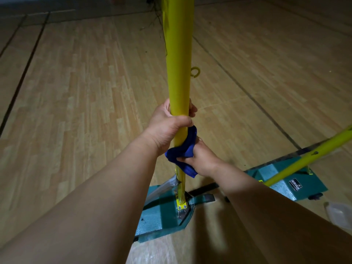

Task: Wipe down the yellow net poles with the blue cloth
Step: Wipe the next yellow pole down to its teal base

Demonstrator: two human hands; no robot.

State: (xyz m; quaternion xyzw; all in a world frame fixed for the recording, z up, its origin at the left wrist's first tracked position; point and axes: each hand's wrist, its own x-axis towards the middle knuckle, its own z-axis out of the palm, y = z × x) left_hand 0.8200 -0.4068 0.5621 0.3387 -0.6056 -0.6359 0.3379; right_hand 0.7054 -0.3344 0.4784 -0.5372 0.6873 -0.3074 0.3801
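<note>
A tall yellow net pole (pixel 178 54) stands upright in front of me on a green metal base (pixel 162 216). My left hand (pixel 167 126) grips the pole with fingers curled round it. Just below, my right hand (pixel 202 159) holds the dark blue cloth (pixel 183 151) wrapped against the pole's lower part. A small yellow hook (pixel 195 71) sticks out of the pole's right side. A second yellow pole (pixel 308 159) leans up to the right from another green base (pixel 289 180).
Wood-pattern court floor (pixel 85 92) with dark lines spreads all around. A clear plastic container (pixel 339 214) lies on the floor at the right edge. Thin dark cords (pixel 158 18) hang near the pole's top. A black bar (pixel 203 189) joins the bases.
</note>
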